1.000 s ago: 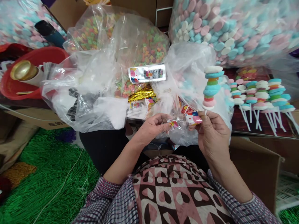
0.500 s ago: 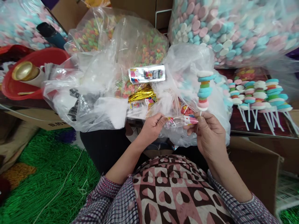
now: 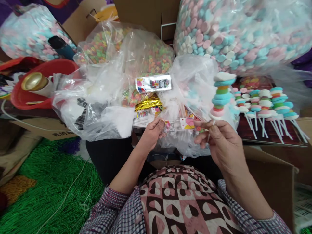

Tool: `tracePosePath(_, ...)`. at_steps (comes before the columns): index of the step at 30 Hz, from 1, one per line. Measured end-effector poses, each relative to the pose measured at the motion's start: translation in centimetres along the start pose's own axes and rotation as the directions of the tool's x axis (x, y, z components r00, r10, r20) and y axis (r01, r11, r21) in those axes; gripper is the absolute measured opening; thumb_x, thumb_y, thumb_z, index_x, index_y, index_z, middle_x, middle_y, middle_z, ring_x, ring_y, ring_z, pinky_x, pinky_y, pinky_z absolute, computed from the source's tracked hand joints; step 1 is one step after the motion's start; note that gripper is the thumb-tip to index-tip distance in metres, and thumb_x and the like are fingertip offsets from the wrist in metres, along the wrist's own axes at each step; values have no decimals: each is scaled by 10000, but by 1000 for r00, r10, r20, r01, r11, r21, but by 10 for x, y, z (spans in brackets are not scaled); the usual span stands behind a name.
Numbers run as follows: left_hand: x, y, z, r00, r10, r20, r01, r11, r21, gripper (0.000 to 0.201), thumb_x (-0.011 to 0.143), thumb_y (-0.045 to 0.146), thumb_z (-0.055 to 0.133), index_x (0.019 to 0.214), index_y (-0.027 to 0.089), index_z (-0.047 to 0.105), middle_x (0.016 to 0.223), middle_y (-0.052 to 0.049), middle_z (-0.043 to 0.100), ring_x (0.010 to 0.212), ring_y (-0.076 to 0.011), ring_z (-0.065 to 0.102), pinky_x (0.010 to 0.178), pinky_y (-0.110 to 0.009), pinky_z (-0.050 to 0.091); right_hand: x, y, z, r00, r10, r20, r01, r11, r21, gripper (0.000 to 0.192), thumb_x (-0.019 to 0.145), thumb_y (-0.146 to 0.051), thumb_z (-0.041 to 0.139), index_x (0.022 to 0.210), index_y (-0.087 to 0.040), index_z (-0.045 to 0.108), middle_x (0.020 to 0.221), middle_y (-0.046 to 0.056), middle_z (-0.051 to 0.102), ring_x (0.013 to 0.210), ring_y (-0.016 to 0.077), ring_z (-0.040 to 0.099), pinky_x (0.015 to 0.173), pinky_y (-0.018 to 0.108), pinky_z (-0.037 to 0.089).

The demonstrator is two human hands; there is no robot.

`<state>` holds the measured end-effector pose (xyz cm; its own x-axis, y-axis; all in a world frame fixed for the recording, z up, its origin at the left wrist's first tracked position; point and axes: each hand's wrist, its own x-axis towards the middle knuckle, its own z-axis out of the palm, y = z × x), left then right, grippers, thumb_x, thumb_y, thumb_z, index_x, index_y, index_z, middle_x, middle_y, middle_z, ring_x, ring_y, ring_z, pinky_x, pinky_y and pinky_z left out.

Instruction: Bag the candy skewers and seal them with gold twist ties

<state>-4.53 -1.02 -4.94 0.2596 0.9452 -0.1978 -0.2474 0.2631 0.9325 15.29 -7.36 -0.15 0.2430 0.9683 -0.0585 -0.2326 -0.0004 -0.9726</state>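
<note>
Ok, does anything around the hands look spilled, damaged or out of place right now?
Nothing stands out. The right hand holds a candy skewer upright by its stick, its discs stacked evenly. Both hands pinch a small printed wrapper stretched between them, the left hand at one end. The finished skewers lie in a row.

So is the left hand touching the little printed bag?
Touching. The head view shows the left hand pinching one end of the printed bag.

Candy skewer (image 3: 220,96) stick largely hidden inside the right hand (image 3: 223,144).
</note>
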Motion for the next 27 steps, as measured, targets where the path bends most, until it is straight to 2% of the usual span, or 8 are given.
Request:
tracePosePath(4, 2, 2, -6, 995, -51, 80, 70, 965, -253, 455, 720, 559, 786, 742, 182, 532, 555, 91, 446, 404, -24, 299, 503, -237, 399, -8, -13, -16, 999, -10, 39, 10, 1000, 2, 98, 845, -347, 749, 864, -259, 713, 891, 32, 769, 517, 112, 603, 448, 241, 416)
tracePosePath(9, 0, 5, -7, 985, -57, 164, 112, 930, -351, 404, 745, 481, 794, 718, 175, 533, 486, 109, 401, 370, -21, 298, 503, -231, 411, -19, -9, -46, 988, 1, 152, 30, 979, -200, 94, 874, -339, 706, 934, -292, 761, 800, 17, 745, 501, 116, 569, 470, 253, 434)
tracePosePath(12, 0, 5, -7, 983, -60, 175, 120, 926, -358, 395, 764, 466, 783, 690, 174, 527, 455, 110, 368, 363, -28, 297, 502, -235, 414, -22, -8, -57, 981, 22, 194, 47, 937, -345, 117, 895, -344, 678, 953, -307, 772, 766, 5, 727, 510, 107, 566, 493, 239, 450)
tracePosePath(14, 1, 5, -7, 982, -69, 175, 127, 930, -346, 395, 751, 480, 791, 716, 171, 548, 481, 99, 417, 363, -26, 296, 496, -240, 411, -22, -11, -59, 981, 10, 195, 71, 911, -407, 127, 891, -357, 676, 951, -305, 775, 723, -1, 720, 494, 101, 556, 479, 221, 445)
tracePosePath(16, 1, 3, -7, 981, -81, 175, 136, 936, -326, 403, 743, 503, 791, 748, 169, 566, 512, 89, 460, 367, -23, 298, 498, -244, 411, -21, -15, -60, 981, -12, 195, 105, 875, -473, 149, 881, -376, 678, 944, -283, 777, 688, 3, 721, 467, 98, 545, 448, 206, 432)
tracePosePath(21, 1, 1, -10, 979, -102, 176, 148, 951, -272, 422, 714, 516, 802, 728, 175, 555, 516, 94, 443, 376, -23, 280, 520, -261, 425, -12, -22, -69, 977, -23, 212, 155, 761, -631, 273, 862, -436, 653, 935, -204, 778, 638, 32, 730, 410, 105, 524, 396, 206, 440)
tracePosePath(24, 2, 2, -13, 980, -122, 160, 156, 963, -219, 424, 708, 535, 796, 733, 176, 572, 541, 76, 485, 389, -27, 293, 513, -257, 409, -7, -26, -80, 981, -31, 193, 160, 695, -701, 280, 819, -429, 669, 922, -203, 797, 681, 53, 768, 461, 136, 609, 433, 214, 498)
tracePosePath(27, 3, 3, -13, 981, -118, 151, 145, 972, -184, 420, 719, 538, 788, 733, 172, 582, 560, 64, 508, 402, -31, 314, 513, -251, 408, -4, -31, -90, 985, -66, 160, 166, 627, -762, 256, 747, -415, 698, 865, -227, 827, 792, 73, 802, 645, 194, 739, 583, 242, 587)
